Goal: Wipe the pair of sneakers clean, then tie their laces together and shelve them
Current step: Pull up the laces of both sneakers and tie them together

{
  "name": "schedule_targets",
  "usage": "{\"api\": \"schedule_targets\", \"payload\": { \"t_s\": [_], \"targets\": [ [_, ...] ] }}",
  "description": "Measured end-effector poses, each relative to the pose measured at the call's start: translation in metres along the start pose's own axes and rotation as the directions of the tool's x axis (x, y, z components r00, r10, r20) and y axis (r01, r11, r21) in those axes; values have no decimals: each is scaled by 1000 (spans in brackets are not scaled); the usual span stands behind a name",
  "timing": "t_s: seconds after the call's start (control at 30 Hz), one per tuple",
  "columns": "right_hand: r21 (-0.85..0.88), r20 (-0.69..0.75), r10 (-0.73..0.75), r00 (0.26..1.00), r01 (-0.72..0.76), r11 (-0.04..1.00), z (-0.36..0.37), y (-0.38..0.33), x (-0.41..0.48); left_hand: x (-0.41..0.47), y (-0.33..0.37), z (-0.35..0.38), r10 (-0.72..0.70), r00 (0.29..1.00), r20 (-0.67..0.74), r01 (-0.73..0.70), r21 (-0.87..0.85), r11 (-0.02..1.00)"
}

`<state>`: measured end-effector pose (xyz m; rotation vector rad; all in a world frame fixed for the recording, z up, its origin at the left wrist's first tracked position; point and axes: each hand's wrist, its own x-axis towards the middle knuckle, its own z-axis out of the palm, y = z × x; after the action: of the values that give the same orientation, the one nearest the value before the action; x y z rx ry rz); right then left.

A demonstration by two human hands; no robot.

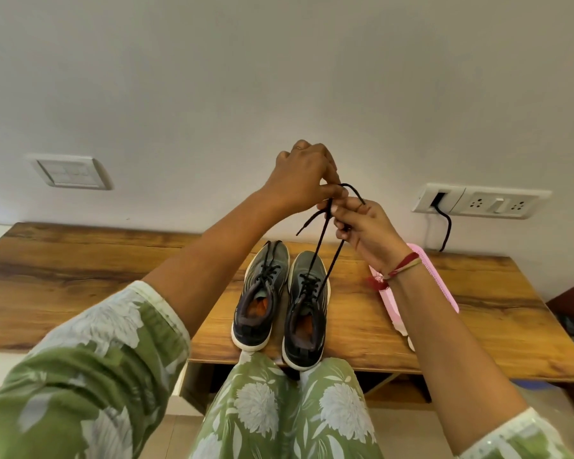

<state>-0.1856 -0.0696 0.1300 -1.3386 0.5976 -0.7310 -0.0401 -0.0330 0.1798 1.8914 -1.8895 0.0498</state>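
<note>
The bench (478,293) lies under both hands, the sneakers (260,293) on it straight below them, toes pointing away. Left hand (304,175) and right hand (362,226) meet, pinching laces (317,246) that rise from the right sneaker (307,306); the right hand hangs lower, nearer it

Soft, even indoor light, faint shadows, wide-angle bending at edges

— Where do the laces (322,240) cross?
— That spot is hidden. The left hand (299,175) and right hand (365,226) pinch them, and the fingers cover it.
— The pink thing (439,286)?
— The right forearm (444,326) covers its middle; I cannot tell what it is.
— And at the right edge?
— A dark shape (572,318), cut off by the frame.
</note>
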Motion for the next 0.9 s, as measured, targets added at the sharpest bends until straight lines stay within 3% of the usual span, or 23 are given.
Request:
{"api": "schedule_targets", "payload": {
  "t_s": [0.13,0.23,0.33,0.43,0.5,0.53,0.63,0.77,0.8,0.83,0.9],
  "targets": [
    [-115,85,4,996,6,993,-6,-4,-2,3,-4,-1,-63,995,73,68,-64,996],
    [-55,132,49,990,-42,998,-9,-3,-3,4,-7,0,-84,990,116,95,-92,991],
    [-44,73,54,996,-51,998,-6,-1,-3,3,-8,1,-75,985,159,108,-211,972],
    [-40,-2,26,1000,-26,999,-3,2,0,-7,-6,3,-90,961,263,233,-587,775],
    [-13,-4,4,1000,-4,1000,-5,4,2,-17,-10,11,-107,894,436,408,-690,598],
    [-2,-6,-5,1000,5,1000,-6,4,2,-23,-15,18,-96,852,515,474,-681,559],
    [-37,0,-24,1000,24,999,-10,4,1,-36,-27,39,-42,785,618,532,-637,559],
    [-189,203,-62,977,101,977,-16,0,-3,-37,-29,45,-68,804,590,535,-671,514],
    [-349,268,-65,961,159,924,-17,-3,-2,-36,-30,45,-87,809,581,538,-673,507],
    [-545,319,-55,946,231,806,-19,-5,0,-35,-31,44,-105,813,573,535,-662,525],
    [-814,335,-75,939,329,478,-22,-4,8,-35,-29,43,-135,817,561,519,-611,597]
  ]
}}
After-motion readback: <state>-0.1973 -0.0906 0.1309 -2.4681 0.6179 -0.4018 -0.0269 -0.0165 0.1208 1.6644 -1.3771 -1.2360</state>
